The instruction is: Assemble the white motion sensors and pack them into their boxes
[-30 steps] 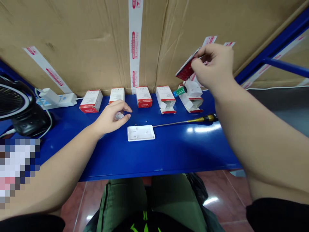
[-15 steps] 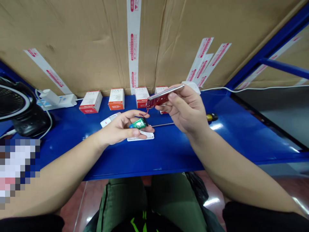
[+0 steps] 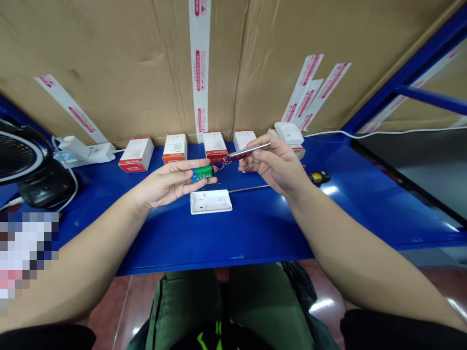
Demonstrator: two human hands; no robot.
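My left hand (image 3: 171, 182) is closed on a green cylindrical battery (image 3: 202, 173), held level above the blue shelf (image 3: 255, 228). My right hand (image 3: 275, 163) pinches a red circuit board (image 3: 245, 152) seen edge-on, just right of the battery. A thin red wire joins the board to the battery. Below both hands a white plastic case half (image 3: 210, 201) lies open side up on the shelf.
Several red and white small boxes (image 3: 136, 153) stand in a row along the cardboard wall. A yellow-handled screwdriver (image 3: 314, 178) lies behind my right hand. A white device (image 3: 289, 131) rests on a box at the back. A power strip (image 3: 85, 149) and black fan (image 3: 25, 163) are at left.
My right hand brought the red board down from the back right to the middle. My left hand took hold of the green battery and lifted it off the white case.
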